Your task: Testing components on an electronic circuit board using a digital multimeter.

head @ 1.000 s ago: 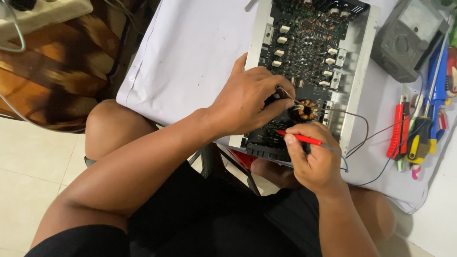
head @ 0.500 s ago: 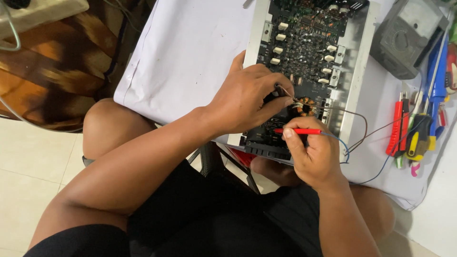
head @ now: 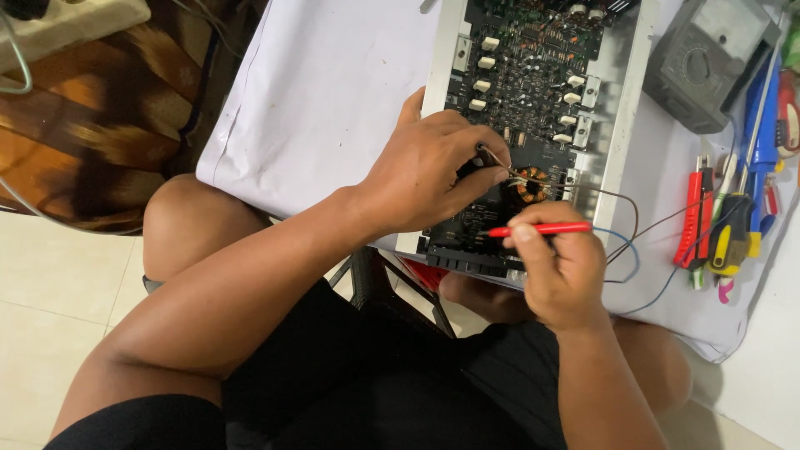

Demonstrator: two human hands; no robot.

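Note:
A green circuit board (head: 533, 75) in a silver metal chassis (head: 621, 133) lies on a white-covered table (head: 325, 92). My left hand (head: 433, 171) rests on the board's near end and pinches a black probe against it, next to a copper-wound coil (head: 531, 185). My right hand (head: 558, 267) grips a red probe (head: 542, 228), held level with its tip pointing left over the board's near edge. Thin wires (head: 621, 225) run from the probes off to the right.
A grey analogue meter (head: 708, 62) sits at the far right. Red-handled pliers (head: 692, 217), a yellow-and-black screwdriver (head: 732, 242) and blue tools (head: 762, 117) lie at the right edge. A power strip (head: 67, 21) rests on a brown patterned surface (head: 100, 125) at left. My knees are under the table.
The red probe has swung from slanting to level, its tip pointing left. My left hand has stayed on the board by the coil.

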